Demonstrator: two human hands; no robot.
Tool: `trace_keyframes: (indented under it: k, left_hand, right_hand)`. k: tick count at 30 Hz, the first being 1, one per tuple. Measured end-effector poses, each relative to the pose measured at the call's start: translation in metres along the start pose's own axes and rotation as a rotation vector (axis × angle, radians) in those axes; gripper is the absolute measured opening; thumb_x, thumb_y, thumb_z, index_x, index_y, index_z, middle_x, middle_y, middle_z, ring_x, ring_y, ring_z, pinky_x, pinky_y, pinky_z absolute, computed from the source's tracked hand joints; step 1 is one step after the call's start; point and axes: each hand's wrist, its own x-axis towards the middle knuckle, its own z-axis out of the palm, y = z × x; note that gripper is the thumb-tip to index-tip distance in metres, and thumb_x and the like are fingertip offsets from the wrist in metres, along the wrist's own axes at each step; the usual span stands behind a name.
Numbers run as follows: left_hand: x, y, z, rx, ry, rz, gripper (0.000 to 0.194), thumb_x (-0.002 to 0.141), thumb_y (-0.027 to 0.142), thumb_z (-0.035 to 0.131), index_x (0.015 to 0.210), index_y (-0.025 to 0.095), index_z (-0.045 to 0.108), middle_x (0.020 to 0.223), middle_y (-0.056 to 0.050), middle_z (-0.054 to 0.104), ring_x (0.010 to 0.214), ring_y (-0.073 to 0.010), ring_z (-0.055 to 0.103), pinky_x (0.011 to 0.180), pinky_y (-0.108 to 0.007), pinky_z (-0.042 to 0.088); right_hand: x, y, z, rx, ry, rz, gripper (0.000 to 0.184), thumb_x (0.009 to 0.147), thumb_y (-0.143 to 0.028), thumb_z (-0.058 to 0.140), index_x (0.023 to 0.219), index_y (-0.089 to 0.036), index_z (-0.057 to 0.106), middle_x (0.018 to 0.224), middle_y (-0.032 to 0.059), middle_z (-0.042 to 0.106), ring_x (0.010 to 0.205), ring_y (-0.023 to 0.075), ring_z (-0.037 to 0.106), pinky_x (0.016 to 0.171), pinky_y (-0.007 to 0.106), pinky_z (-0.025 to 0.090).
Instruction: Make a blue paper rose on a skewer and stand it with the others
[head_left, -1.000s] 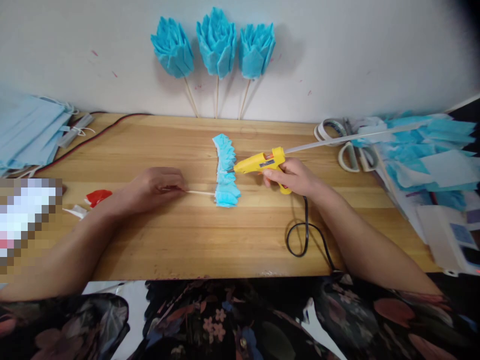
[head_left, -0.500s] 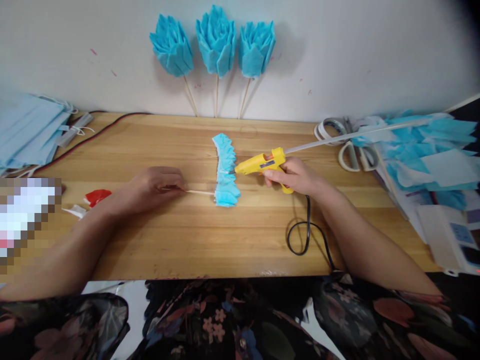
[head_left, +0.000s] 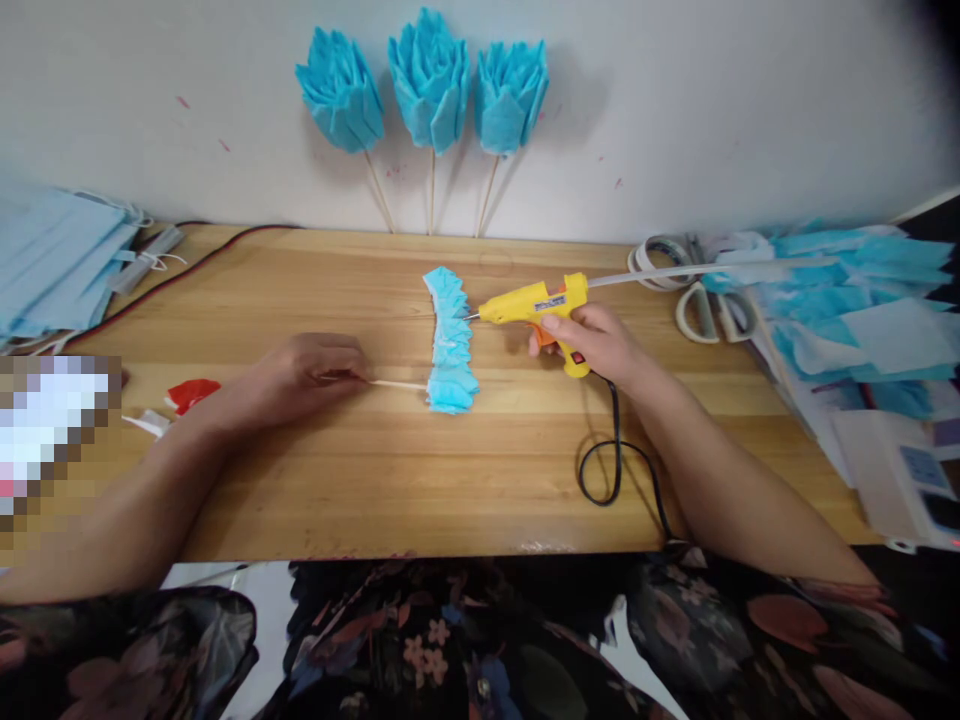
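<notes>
- Centrally: one pleated light-blue fabric strip (head_left: 451, 325), lying lengthwise up and down the middle of the frame, on a wood-grain tabletop (head_left: 480, 490); frilled edge to the right.
- One thin wooden stick (head_left: 401, 384), set crosswise, one end meeting the strip's left edge near its lower end.
- Left hand (head_left: 322, 362), left of centre: fingers curled closed, pinching the stick's other end.
- One yellow hot glue gun (head_left: 534, 300), orange trigger, right of centre; nozzle pointing left at the strip's right edge, whether touching cannot be told.
- Right hand (head_left: 592, 340): closed around the gun's handle.
- One long translucent glue stick (head_left: 630, 276), protruding from the gun's rear toward the upper right.
- One black power cord (head_left: 617, 440), looped below the gun.
- Three blue layered flowers (head_left: 430, 90) on thin stems, upright against the wall, top centre.
- One tape roll (head_left: 664, 258) and white-handled scissors (head_left: 697, 315), right of frame.
- Blue and white fabric pieces (head_left: 862, 310), heaped, right edge.
- Pleated face masks (head_left: 56, 260), stacked, left edge.
- One red scrap (head_left: 191, 394), beside the left forearm.
</notes>
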Motion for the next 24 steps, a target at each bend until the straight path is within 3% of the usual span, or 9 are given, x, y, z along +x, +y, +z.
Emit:
trace_keyframes:
  k: [6,16,24]
  left_hand:
    - [0.0,-0.001,0.0,-0.009,-0.005,-0.001,0.024,0.103,0.031,0.055,0.086,0.018,0.066,0.081,-0.004,0.068,0.073,-0.0138,0.063,0.064,-0.022,0.046]
    - [0.001,0.001,0.0,-0.02,-0.007,-0.002,0.02,0.101,0.025,0.056,0.086,0.018,0.067,0.083,-0.004,0.068,0.073,-0.0146,0.064,0.065,-0.023,0.046]
    - [0.002,0.002,-0.002,-0.016,-0.025,-0.015,0.021,0.102,0.026,0.055,0.086,0.017,0.066,0.082,-0.004,0.067,0.073,-0.0142,0.063,0.066,-0.023,0.046]
  right_hand:
    - [0.002,0.008,0.014,-0.037,0.002,0.001,0.064,0.089,-0.077,0.059,0.071,-0.017,0.073,0.067,0.0043,0.064,0.056,0.0103,0.048,0.048,0.025,0.035]
    - [0.0,0.002,0.017,-0.138,-0.009,0.003,0.065,0.09,-0.077,0.054,0.068,-0.017,0.071,0.052,-0.0015,0.051,0.048,0.0095,0.043,0.049,0.026,0.033]
    - [0.0,0.0,0.019,-0.186,-0.005,0.026,0.071,0.086,-0.083,0.052,0.067,-0.017,0.07,0.054,0.0006,0.054,0.051,0.0108,0.048,0.05,0.026,0.035]
